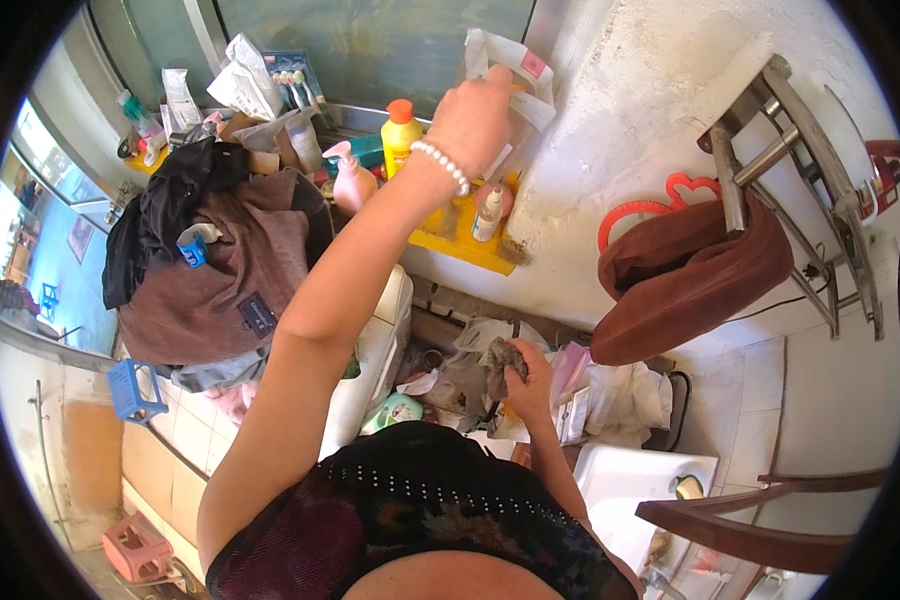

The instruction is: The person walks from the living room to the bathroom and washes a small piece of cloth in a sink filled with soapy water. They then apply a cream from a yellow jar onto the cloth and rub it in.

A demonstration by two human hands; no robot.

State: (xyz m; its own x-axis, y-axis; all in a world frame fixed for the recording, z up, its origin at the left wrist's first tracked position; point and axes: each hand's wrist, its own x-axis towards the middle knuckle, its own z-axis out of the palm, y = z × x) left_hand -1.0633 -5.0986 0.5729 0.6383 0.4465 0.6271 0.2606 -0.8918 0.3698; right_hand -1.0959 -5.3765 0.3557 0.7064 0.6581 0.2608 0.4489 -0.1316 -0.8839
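Note:
My left hand [474, 120], with a white beaded bracelet at the wrist, is raised over the window sill. It grips a clear and white plastic package [536, 109] at the wall corner; the fingertips are hidden behind the hand. Below it on the yellow sill [461, 247] stand a small white spray bottle [487, 215], a yellow bottle with an orange cap [400, 135] and a pink pump bottle [351, 180]. My right hand [531, 381] is lower down, near my body, closed around a crumpled grey rag [504, 360]. Plastic bags [487, 334] lie just beyond that rag.
Brown and black clothes [217, 285] are heaped on a white machine [367, 367] at left. A brown cloth [690, 285] hangs from a metal stool frame [787, 165] on the right wall. A white sink [607, 480] and a dark wooden piece [742, 525] are at lower right.

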